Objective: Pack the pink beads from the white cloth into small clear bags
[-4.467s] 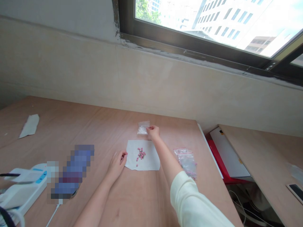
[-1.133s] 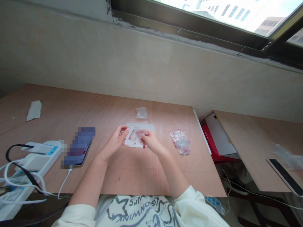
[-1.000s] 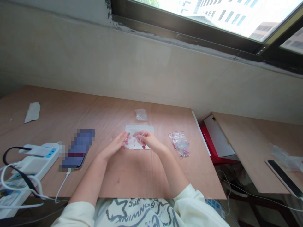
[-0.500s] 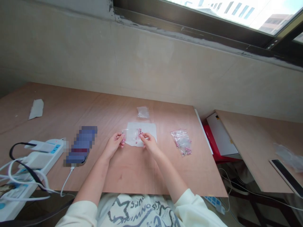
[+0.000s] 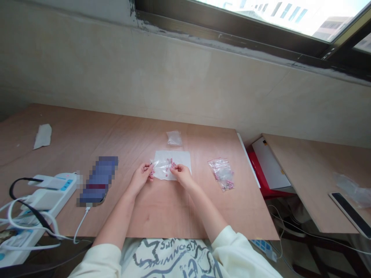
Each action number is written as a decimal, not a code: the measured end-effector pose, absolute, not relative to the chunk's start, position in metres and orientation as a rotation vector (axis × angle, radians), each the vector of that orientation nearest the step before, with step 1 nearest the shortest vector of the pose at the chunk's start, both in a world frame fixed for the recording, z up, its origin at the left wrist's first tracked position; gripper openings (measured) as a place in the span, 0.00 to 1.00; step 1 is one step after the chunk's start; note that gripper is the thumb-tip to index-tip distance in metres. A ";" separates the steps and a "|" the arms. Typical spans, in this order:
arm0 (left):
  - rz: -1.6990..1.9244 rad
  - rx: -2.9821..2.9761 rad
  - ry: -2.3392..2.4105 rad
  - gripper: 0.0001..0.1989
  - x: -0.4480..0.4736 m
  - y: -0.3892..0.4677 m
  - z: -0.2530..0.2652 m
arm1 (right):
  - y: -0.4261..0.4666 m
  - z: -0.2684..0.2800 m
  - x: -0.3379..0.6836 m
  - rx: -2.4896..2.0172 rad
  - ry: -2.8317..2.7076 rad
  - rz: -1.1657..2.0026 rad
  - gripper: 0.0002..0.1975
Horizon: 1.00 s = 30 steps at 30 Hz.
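Note:
A small clear plastic bag (image 5: 161, 164) stretches between my hands, above a white sheet of paper (image 5: 185, 155). My left hand (image 5: 141, 176) is closed on the bag's left end, and small pink pieces show by its fingertips. Pinched at the opposite end is my right hand (image 5: 182, 175), with a pinkish-red edge and more pink bits (image 5: 172, 162) beside its thumb. What exactly lies under the fingertips is hidden. To the right, a pile of clear bags (image 5: 222, 173) with pink contents rests on the table. Behind the paper lies another clear bag (image 5: 174, 138).
A phone (image 5: 100, 179) on a charging cable lies to my left, near a white power strip (image 5: 62, 197) with tangled cords. A torn paper piece (image 5: 42, 136) sits at the far left. Across a gap on the right stands a second table (image 5: 307, 170) with a dark-faced device (image 5: 350, 212).
The bag between my hands looks more crumpled and slack, and more pink shows near my right fingertips. Both hands stay nearly in place; the view has shifted slightly.

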<state>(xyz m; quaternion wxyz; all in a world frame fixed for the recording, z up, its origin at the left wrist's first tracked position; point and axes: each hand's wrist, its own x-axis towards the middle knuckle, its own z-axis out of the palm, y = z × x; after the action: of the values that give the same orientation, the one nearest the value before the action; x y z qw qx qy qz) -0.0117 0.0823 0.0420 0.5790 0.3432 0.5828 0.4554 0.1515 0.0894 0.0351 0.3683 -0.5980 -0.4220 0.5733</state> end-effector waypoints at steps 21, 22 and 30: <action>1.002 0.855 1.333 0.15 -0.014 0.077 0.057 | 0.094 0.032 0.156 -1.572 -1.013 1.607 0.11; 1.001 0.872 1.321 0.16 -0.014 0.077 0.058 | 0.094 0.033 0.156 -1.567 -1.013 1.612 0.11; 0.969 1.018 1.256 0.17 -0.009 0.086 0.067 | 0.094 0.038 0.156 -1.560 -0.999 1.645 0.09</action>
<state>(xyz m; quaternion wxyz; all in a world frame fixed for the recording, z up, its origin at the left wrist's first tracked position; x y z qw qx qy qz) -0.0088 0.0858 0.0667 0.5877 0.4369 0.5391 0.4160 0.1564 0.0942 0.0382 0.3261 -0.5952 -0.3811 0.6279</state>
